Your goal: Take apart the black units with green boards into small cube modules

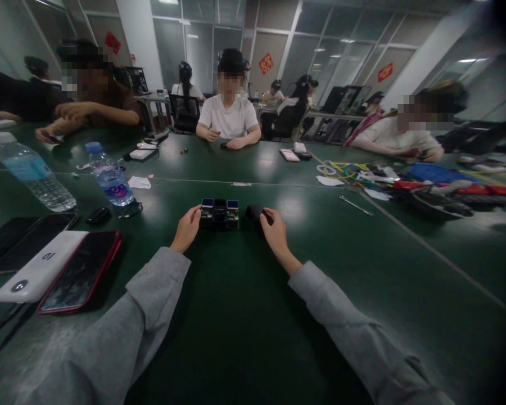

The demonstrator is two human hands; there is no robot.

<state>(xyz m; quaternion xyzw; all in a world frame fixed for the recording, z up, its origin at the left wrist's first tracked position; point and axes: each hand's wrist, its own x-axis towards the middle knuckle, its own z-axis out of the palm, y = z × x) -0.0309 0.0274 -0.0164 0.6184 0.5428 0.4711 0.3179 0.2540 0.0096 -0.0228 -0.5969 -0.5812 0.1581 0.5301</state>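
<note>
A small black electronic block [220,213] with blue panels on top sits on the dark green table [236,315] straight ahead of me. My left hand [186,228] rests against its left end, fingers curled on its side. My right hand [273,229] lies just right of the block, fingers closed over a small black object [254,213]. Grey sleeves cover both my forearms.
At my left lie a red-cased phone [79,271], a white power bank [40,266], dark phones and two water bottles [109,175]. Cables, tools and a blue item [430,174] clutter the right. Three seated people face me across the table.
</note>
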